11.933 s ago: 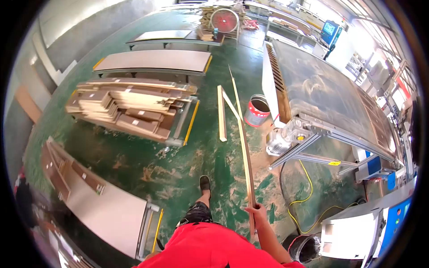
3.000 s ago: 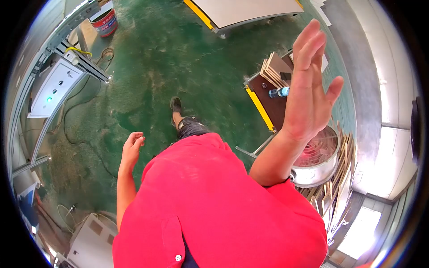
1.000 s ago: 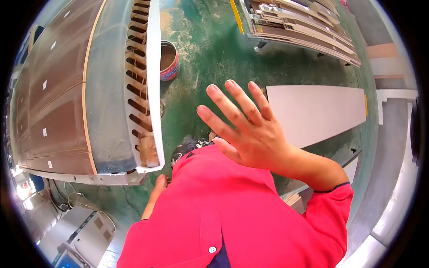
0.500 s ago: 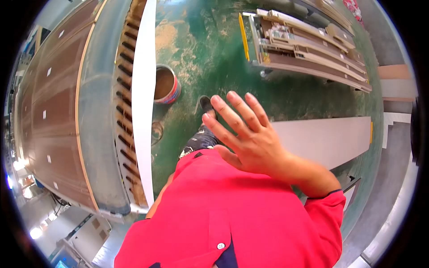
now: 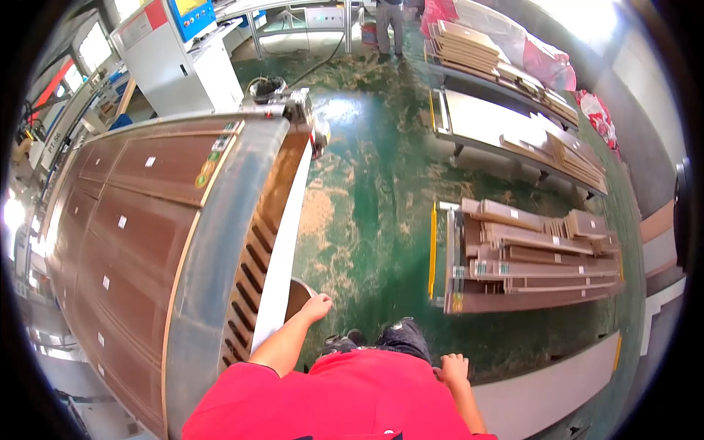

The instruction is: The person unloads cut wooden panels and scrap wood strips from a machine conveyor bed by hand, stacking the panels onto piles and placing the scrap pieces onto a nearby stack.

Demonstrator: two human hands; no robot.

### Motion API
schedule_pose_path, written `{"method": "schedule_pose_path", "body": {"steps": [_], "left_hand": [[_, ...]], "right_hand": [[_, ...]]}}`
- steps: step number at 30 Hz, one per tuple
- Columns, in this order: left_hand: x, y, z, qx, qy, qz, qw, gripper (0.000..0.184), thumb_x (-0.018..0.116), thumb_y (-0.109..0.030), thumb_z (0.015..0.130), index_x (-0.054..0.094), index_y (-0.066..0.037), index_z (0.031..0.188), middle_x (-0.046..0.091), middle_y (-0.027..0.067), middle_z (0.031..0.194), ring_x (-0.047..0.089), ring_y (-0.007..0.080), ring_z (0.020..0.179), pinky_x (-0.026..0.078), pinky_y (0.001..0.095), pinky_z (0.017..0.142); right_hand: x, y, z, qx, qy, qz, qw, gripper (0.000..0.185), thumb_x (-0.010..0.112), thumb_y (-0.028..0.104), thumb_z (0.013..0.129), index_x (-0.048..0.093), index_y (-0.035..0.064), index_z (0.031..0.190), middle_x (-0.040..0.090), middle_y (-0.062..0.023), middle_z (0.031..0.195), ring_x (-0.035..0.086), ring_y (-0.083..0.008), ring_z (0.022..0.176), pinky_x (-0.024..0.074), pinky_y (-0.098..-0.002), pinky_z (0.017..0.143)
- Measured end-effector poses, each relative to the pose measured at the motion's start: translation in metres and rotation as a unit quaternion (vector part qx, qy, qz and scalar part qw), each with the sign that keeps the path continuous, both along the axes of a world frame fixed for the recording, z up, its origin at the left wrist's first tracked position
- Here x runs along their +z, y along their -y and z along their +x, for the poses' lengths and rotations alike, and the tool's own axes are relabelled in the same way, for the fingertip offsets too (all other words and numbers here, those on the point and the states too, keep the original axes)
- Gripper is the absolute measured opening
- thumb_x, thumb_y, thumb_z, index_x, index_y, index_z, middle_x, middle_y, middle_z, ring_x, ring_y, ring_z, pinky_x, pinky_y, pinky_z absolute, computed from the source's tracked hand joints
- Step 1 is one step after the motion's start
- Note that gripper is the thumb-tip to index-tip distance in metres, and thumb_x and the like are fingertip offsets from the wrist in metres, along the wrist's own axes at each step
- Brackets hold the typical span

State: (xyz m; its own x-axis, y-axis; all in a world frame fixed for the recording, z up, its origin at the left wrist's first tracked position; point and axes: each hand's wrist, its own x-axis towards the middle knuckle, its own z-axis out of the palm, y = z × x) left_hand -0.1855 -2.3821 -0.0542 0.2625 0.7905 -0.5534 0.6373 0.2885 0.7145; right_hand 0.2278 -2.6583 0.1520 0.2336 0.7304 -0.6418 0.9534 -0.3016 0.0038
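My left hand (image 5: 317,306) has its fingers curled and nothing visible in them. It is over the rim of a bucket (image 5: 296,296), beside the white edge strip (image 5: 281,282) of a machine table; whether it touches the bucket I cannot tell. Low on the right, my right hand (image 5: 455,367) is held beside my body with bent fingers, close to a pale board (image 5: 546,392). No object shows in it, though a small dark patch lies by its thumb. Large brown panels (image 5: 143,227) with white labels cover the machine table to my left.
Carts with stacked brown strips (image 5: 543,253), pale boards (image 5: 491,121) and more planks (image 5: 466,51) stand on the right. A person (image 5: 389,26) stands at the far end of the green floor (image 5: 367,198). White control cabinet (image 5: 172,73) at upper left; motor (image 5: 297,110) at the table's corner.
The view has swung toward the far end of the aisle. My right hand, spread and raised before, is now lower with bent fingers. My left hand has come into view near the bucket.
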Motion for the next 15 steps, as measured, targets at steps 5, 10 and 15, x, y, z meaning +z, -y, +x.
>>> {"method": "schedule_pose_path", "body": {"steps": [5,10,15], "left_hand": [[0.086,-0.130,0.074,-0.031,-0.023,0.019,0.999,0.030,0.057,-0.027,0.086,0.067,-0.004,0.103,0.070,0.0144,0.099,0.066,0.0258,0.091,0.051,0.0374,0.080],[0.051,-0.196,0.066,-0.044,-0.122,-0.040,0.991,0.037,0.056,-0.032,0.084,0.068,-0.003,0.106,0.069,0.0218,0.102,0.067,0.0336,0.098,0.051,0.0413,0.086],[0.024,-0.221,0.053,0.118,-0.098,-0.130,0.980,0.032,0.058,-0.028,0.084,0.071,0.000,0.084,0.070,0.0192,0.081,0.069,0.0257,0.077,0.053,0.0400,0.065]], "right_hand": [[-0.051,-0.106,0.052,-0.495,-0.318,0.141,0.796,0.046,0.066,0.031,0.087,0.064,-0.0012,0.119,0.069,-0.0185,0.112,0.067,-0.0277,0.100,0.0524,-0.0361,0.085],[-0.080,-0.276,0.116,-0.357,-0.356,0.084,0.860,0.046,0.066,0.036,0.088,0.065,-0.0018,0.115,0.071,-0.0150,0.107,0.067,-0.0217,0.098,0.0524,-0.0332,0.085],[-0.069,-0.517,0.179,-0.108,-0.244,0.087,0.960,0.052,0.063,0.040,0.086,0.062,0.0012,0.120,0.068,-0.0221,0.112,0.065,-0.0336,0.106,0.0512,-0.0406,0.090]]}}
